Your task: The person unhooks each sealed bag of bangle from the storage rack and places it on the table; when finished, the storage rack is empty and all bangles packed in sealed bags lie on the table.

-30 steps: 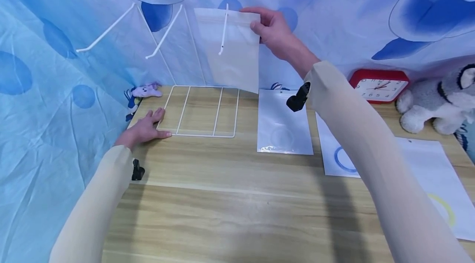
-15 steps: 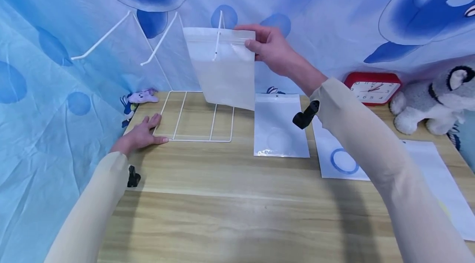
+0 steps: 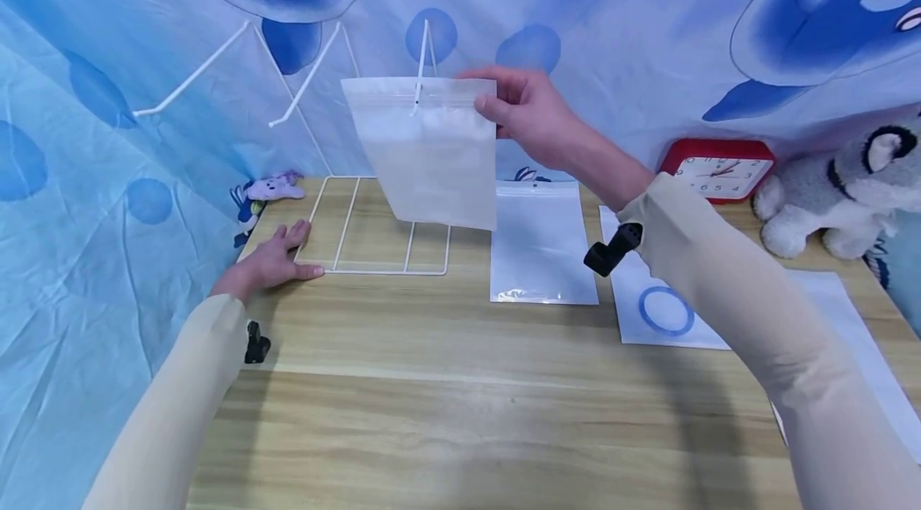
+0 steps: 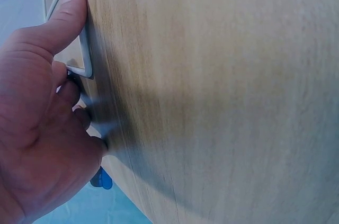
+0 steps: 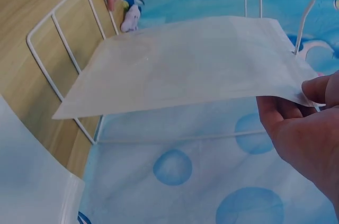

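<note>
My right hand (image 3: pixel 528 106) pinches the top right corner of a white zip bag (image 3: pixel 439 162), thumb in front and fingers behind. The bag hangs tilted, its top strip crossed by the right-hand hook (image 3: pixel 422 54) of a white wire rack (image 3: pixel 384 273), close to the hook's tip. In the right wrist view the bag (image 5: pixel 185 65) spreads out flat, with the hook (image 5: pixel 302 25) at its top edge. My left hand (image 3: pixel 273 258) rests on the rack's front left corner, fingers spread. The left wrist view has the thumb (image 4: pixel 69 9) lying along the wire.
Two more hooks (image 3: pixel 305 78) rise at left. On the table lie another zip bag (image 3: pixel 543 246), a bag with a blue ring (image 3: pixel 665 310) and a further white bag (image 3: pixel 827 298). Behind are a red clock (image 3: pixel 719 169), a plush husky (image 3: pixel 842 190) and a small purple toy (image 3: pixel 275 187).
My right hand has brought the zip bag down and towards me along the hook, from near its base to near its tip. My left hand stays on the rack. The head view has shifted slightly.
</note>
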The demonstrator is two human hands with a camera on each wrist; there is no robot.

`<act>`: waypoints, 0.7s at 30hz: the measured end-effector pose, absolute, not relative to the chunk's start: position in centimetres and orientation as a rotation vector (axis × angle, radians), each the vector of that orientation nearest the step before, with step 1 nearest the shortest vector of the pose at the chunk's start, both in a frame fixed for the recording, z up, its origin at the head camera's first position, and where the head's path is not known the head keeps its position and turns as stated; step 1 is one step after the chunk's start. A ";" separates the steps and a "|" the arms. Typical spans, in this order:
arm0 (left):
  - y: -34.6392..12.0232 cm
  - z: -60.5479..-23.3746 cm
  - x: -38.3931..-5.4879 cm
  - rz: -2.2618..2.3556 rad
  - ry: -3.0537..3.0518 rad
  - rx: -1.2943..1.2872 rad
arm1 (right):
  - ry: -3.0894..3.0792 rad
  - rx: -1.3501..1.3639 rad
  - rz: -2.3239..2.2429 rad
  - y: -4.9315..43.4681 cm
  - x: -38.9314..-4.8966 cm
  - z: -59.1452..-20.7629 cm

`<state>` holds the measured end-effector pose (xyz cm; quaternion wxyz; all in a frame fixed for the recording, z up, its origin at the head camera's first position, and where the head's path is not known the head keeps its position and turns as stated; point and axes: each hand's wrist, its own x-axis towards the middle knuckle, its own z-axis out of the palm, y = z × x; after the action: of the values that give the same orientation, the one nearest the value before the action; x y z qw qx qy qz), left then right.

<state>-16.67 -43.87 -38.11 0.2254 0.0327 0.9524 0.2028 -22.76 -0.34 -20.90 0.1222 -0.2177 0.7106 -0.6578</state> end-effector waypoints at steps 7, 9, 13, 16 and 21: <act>-43.7 -38.0 -16.7 0.554 2.625 0.085 | 2.059 -0.618 -1.942 -0.3 -21.3 -20.7; -43.7 -37.9 -16.7 0.557 2.624 0.079 | 2.052 -0.611 -1.954 -0.3 -20.9 -20.6; -43.6 -37.8 -16.8 0.557 2.621 0.077 | 2.033 -0.625 -1.975 -0.3 -19.9 -20.5; -43.6 -37.8 -16.8 0.551 2.617 0.087 | 2.006 -0.646 -2.002 -0.3 -19.2 -20.4; -43.7 -37.9 -16.8 0.559 2.607 0.068 | 1.956 -0.646 -2.050 -0.3 -17.9 -20.2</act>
<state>-16.82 -43.67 -37.92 0.2348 0.0248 0.9501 0.2037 -17.95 -0.26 -20.24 0.1171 -0.2208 0.6684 -0.7005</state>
